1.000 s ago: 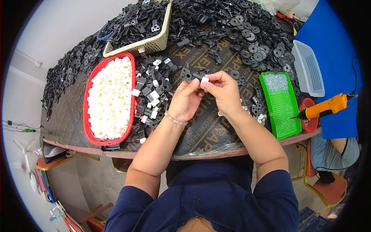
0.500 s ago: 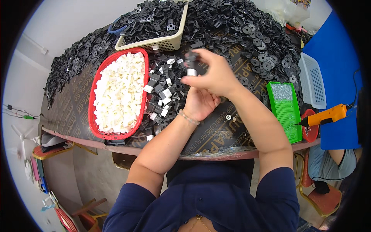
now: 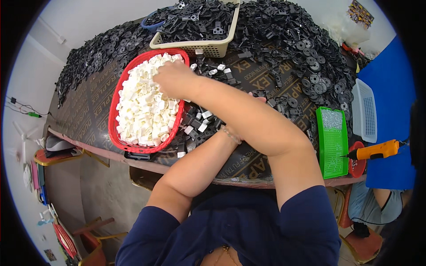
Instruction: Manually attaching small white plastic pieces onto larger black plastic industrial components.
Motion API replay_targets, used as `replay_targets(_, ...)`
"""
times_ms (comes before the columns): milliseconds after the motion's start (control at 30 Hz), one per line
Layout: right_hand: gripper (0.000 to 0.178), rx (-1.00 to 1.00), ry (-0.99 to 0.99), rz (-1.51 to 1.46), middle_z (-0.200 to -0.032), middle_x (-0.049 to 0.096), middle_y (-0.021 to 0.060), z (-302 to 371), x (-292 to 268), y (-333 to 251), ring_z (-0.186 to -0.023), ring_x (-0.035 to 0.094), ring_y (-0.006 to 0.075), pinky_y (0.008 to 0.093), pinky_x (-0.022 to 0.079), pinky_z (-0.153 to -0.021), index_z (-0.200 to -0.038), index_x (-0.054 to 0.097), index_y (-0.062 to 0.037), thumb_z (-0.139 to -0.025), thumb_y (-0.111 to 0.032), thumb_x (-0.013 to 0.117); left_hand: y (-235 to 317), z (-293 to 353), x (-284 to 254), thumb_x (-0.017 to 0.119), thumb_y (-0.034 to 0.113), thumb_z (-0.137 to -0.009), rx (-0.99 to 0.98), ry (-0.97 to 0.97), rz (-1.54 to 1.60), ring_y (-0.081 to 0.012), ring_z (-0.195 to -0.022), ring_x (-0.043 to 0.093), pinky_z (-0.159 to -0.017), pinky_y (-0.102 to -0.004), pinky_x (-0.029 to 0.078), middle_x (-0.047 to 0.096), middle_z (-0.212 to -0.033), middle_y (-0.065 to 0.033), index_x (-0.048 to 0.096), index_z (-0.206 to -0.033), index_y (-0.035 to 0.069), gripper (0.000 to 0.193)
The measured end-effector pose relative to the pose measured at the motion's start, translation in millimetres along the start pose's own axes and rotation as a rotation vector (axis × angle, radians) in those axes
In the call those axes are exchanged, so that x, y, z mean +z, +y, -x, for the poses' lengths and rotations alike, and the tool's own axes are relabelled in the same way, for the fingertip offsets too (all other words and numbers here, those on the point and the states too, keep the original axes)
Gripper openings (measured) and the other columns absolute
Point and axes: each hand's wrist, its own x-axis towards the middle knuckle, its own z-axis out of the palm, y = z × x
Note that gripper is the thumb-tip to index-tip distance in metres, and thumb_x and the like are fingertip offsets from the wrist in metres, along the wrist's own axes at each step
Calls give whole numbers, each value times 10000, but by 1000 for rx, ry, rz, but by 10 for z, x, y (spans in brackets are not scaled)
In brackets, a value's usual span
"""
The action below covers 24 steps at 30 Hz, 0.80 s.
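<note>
My right hand (image 3: 175,80) reaches across my left arm to the red basket (image 3: 114,128). Its fingers are down among the white plastic caps (image 3: 144,111), slightly blurred and partly hidden, so their grip cannot be made out. My left hand (image 3: 258,98) lies beneath my right forearm, mostly covered. Only its fingertips show past the forearm, beside a black plastic part (image 3: 261,93); whether they hold it is unclear. A beaded bracelet (image 3: 231,134) circles the left wrist. Between basket and left arm is a pile of black parts with white caps on them (image 3: 202,122).
Behind stands a cream basket (image 3: 217,48) heaped with black parts, with more black pieces (image 3: 288,26) mounded around it. To the right are a green tray (image 3: 333,164) of small metal bits, an orange electric screwdriver (image 3: 377,150), a white basket (image 3: 364,111) and another person's leg (image 3: 377,206).
My right hand has moved left from above my left hand into the white caps. The black part with a white cap it held no longer shows there. The whole view has shifted slightly.
</note>
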Motion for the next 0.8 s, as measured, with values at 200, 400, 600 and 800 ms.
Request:
replay_targets(200, 215, 25, -191, -61, -1019, 682, 110, -95, 89, -335, -1029, 642, 294, 435, 529, -858, -950, 737, -68, -802, -221, 712, 85, -101, -196, 522, 428, -1017, -141, 130, -18, -262, -916, 705, -777, -403, 590, 719, -998, -104, 639, -1138, 48, 416)
replay_targets(400, 149, 84, 125, -140, -977, 660, 105, 541, -244, -156, -993, 652, 324, 447, 540, -833, -934, 720, -63, -827, -141, 653, 26, -12, -108, 520, 414, -1023, -108, 215, -152, -233, -934, 693, -800, -394, 578, 705, -1026, -83, 622, -1185, 62, 401)
replay_targets(600, 267, 732, 102, 25, -1036, 675, 174, 2117, -850, 804, -1009, 647, 382, 470, 523, -856, -1043, 698, -64, -829, -54, 538, -11, 10, 282, 496, 301, -1026, 167, 298, -380, -201, -1035, 604, -833, -339, 464, 641, -1140, -84, 590, -1160, 69, 284)
replay_targets(800, 329, 926, -145, 19, -1017, 699, 202, 3342, -593, 1136, -991, 668, 374, 447, 538, -871, -1069, 660, -20, -742, -18, 694, -109, -32, 330, 576, 182, -978, 365, 344, -1049, -251, -1174, 564, -1013, -374, 432, 602, -1264, -133, 594, -1210, 31, 278)
